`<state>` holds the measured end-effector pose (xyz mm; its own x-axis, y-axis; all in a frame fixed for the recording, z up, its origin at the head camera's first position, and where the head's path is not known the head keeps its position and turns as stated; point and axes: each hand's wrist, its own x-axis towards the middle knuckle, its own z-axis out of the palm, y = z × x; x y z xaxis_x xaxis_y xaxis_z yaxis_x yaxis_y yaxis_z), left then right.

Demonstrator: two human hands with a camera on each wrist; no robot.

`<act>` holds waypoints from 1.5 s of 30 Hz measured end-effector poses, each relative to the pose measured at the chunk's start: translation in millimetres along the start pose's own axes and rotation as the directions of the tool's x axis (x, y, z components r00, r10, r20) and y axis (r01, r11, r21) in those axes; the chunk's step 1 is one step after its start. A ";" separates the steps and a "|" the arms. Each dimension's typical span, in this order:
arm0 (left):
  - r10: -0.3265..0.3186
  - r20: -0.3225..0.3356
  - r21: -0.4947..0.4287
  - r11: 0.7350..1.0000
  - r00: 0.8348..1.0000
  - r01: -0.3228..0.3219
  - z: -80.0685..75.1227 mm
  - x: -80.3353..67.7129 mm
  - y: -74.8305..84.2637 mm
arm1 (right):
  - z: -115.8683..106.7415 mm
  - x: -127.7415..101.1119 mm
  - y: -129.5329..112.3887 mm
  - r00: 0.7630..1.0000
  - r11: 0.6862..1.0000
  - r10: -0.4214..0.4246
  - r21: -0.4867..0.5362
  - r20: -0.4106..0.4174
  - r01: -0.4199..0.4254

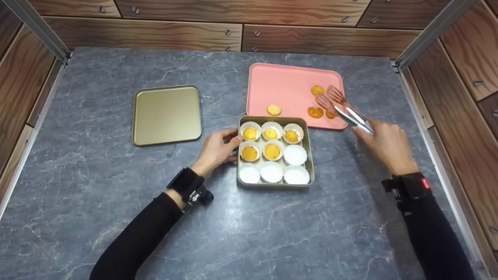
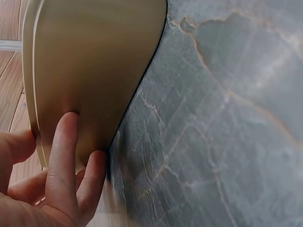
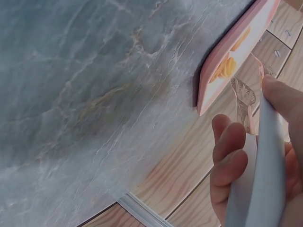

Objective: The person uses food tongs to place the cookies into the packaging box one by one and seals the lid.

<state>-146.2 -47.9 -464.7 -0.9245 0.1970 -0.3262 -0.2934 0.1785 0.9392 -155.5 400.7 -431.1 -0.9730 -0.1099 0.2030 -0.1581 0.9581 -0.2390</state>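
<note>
A gold tin (image 1: 310,149) holds nine white paper cups; five of them have yellow cookies (image 1: 272,151) in them. My left hand (image 1: 229,147) grips the tin's left wall (image 2: 94,71), thumb at the rim and fingers (image 2: 64,156) on the outside. My right hand (image 1: 362,130) holds metal tongs (image 1: 344,109) with pink tips. The tips are spread above the cookies (image 1: 314,112) at the front right of the pink tray (image 1: 288,83). The right wrist view shows the tongs (image 3: 262,156), my fingers (image 3: 229,151) round them, and the tray's edge (image 3: 227,61).
The tin's gold lid (image 1: 167,114) lies flat to the left on the grey stone-look tabletop (image 1: 249,233). One more cookie (image 1: 274,110) sits at the tray's front left. Wooden panels and metal rails close in the back and both sides.
</note>
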 end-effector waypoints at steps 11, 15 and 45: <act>-0.009 -0.015 0.009 1.000 1.000 0.009 0.6 -0.1 0.3 | 7.0 20.3 -4.1 0.999 0.999 0.031 0.005 0.008 -0.032; -0.009 -0.012 0.012 1.000 1.000 0.009 0.8 -0.6 1.4 | 10.1 26.2 -7.6 0.998 0.998 0.062 0.000 0.013 -0.062; -0.002 0.000 0.000 1.000 1.000 0.002 0.3 -0.2 0.3 | 29.8 30.0 -11.0 0.998 0.999 0.052 0.009 -0.040 -0.051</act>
<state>-146.0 -47.6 -464.4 -0.9241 0.1965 -0.3277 -0.2950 0.1784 0.9387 -188.0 379.0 -450.6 -0.9724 -0.0496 0.2282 -0.1093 0.9601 -0.2574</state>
